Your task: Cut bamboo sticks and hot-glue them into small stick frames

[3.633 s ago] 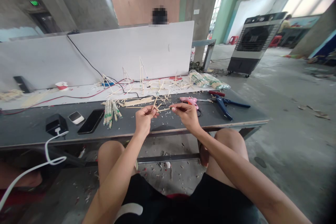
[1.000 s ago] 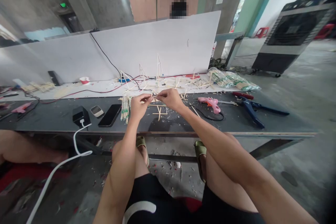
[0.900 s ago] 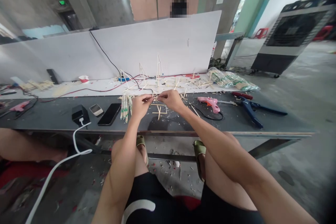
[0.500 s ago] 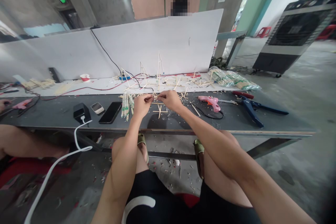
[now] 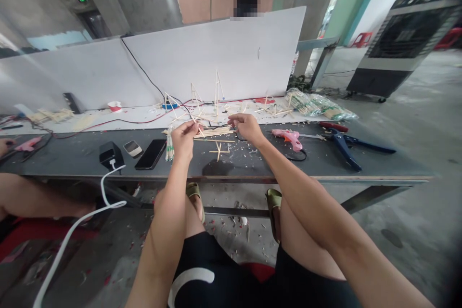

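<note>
My left hand (image 5: 183,138) is closed in a pinch on a thin wooden stick (image 5: 201,131) over the grey table. To its right, my right hand (image 5: 247,127) is held apart from it, thumb and forefinger separated, with nothing visible between them. A pile of loose sticks (image 5: 216,132) lies between and just beyond the hands. Nearer the table's front edge is a small joined stick piece (image 5: 218,151). Wrapped stick bundles (image 5: 169,148) lie beside my left hand. Several stick frames, one a tall triangle (image 5: 217,91), stand behind on the white strip.
A pink glue gun (image 5: 288,138), blue cutters (image 5: 344,149) and a red-handled tool (image 5: 334,126) lie on the right. A black phone (image 5: 150,154), a dark charger (image 5: 111,154) and bagged sticks (image 5: 321,106) are also there. Another person's hand (image 5: 5,145) shows far left.
My hands have moved apart, the left one leftward and the right one to the right and slightly up. The stick in my left hand and the pile beyond are now plainer to see.
</note>
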Tool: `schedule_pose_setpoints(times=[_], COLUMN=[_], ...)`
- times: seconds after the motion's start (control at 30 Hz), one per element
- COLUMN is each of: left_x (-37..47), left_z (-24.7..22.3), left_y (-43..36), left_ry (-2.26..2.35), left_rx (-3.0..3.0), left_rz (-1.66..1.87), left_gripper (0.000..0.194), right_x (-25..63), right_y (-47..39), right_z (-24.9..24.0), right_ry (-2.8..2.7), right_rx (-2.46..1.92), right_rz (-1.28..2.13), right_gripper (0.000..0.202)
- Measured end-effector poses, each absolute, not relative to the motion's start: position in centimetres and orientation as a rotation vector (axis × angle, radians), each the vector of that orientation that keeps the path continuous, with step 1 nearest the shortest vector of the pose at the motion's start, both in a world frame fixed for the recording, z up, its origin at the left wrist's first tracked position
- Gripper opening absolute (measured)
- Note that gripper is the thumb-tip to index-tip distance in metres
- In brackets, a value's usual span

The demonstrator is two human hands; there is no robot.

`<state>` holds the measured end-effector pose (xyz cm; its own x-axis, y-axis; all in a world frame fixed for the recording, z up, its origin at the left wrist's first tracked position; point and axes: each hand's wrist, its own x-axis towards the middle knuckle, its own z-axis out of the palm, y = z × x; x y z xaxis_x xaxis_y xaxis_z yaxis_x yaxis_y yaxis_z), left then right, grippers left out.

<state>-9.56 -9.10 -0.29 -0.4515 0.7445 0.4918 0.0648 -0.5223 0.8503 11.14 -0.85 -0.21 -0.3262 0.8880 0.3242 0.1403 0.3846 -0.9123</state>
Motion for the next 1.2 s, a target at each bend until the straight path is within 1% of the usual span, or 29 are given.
schedule_pose_setpoints(times=[0.1,0.23,0.37,0.5,0.57,0.67,0.77,0.83,0.93,0.97,1.0,1.07,1.1,1.2], left_x=[-9.0,-8.1,-7.4,-8.3,-9.7,-12.1,-13.4,-13.5,-12.6,-12.3,-11.9,-11.3,-10.9,-9.9], left_z=[0.4,0.9,0.7,0.4,0.4,0.2,-0.1,-0.3,-0.6,-0.7,-0.8,-1.0,-1.1,-1.4], left_y=[-9.6,-10.1,-10.1,-9.5,-9.0,-8.3,-8.3,-8.6,-9.3,-9.5,-9.7,-9.8,-9.9,-10.0], left_ry=[0.985,0.781,0.717,0.724,0.775,0.971,1.198,1.328,1.437,1.452,1.46,1.477,1.495,1.578], left_rx=[1.165,1.097,0.998,0.948,0.905,0.828,0.864,1.01,1.279,1.35,1.409,1.503,1.547,1.685], left_rz=[2.022,1.94,1.915,1.984,2.078,2.258,2.401,2.404,2.292,2.249,2.209,2.121,2.076,1.958], left_gripper=[0.024,0.021,0.017,0.017,0.018,0.018,0.018,0.019,0.019,0.02,0.02,0.022,0.023,0.021], right_x=[11.9,11.5,11.0,13.0,15.4,19.9,23.5,24.3,22.6,21.5,20.2,17.6,16.4,13.4], right_y=[-1.7,-4.4,-5.9,-5.1,-4.1,-2.8,-2.1,-2.0,-2.4,-2.6,-2.9,-3.4,-3.6,-4.2], right_z=[0.4,1.5,1.8,2.1,2.9,4.9,6.2,6.0,4.1,3.4,2.8,1.9,1.7,1.3], right_ry=[-1.883,-2.123,-2.176,-2.034,-1.809,-1.406,-1.222,-1.481,-2.234,-2.387,-2.456,-2.374,-2.29,-2.102], right_rx=[-0.72,-0.497,-0.455,-0.513,-0.572,-0.603,-0.698,-0.876,-1.332,-1.46,-1.516,-1.398,-1.279,-0.985], right_rz=[1.139,1.131,1.209,1.29,1.212,0.843,0.528,0.581,0.776,0.724,0.623,0.407,0.365,0.433], right_gripper=[0.037,0.032,0.019,0.021,0.019,0.019,0.032,0.033,0.015,0.015,0.021,0.03,0.031,0.03])
